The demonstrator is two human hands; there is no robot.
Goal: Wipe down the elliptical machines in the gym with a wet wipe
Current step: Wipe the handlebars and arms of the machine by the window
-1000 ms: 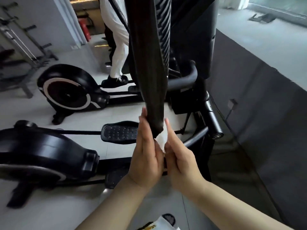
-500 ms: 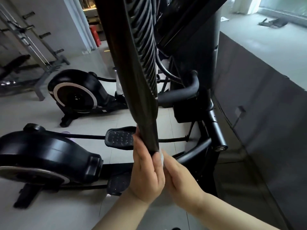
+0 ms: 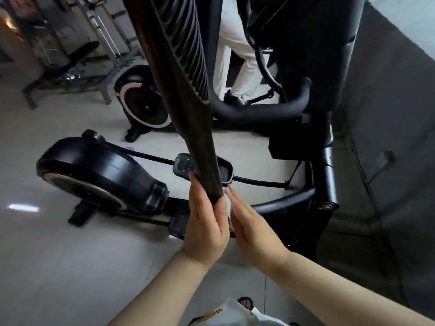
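The elliptical stands ahead; its bar slants down from upper left, long axis ending at the hands; the left hand seems to clasp its lower end; the right hand, fingers straight, presses the wipe against the bar's right side.

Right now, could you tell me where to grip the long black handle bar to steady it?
Grip the long black handle bar at its narrow lower end, from the left, as the left hand does: it tapers there, and the right hand presses the white wet wipe on its right.
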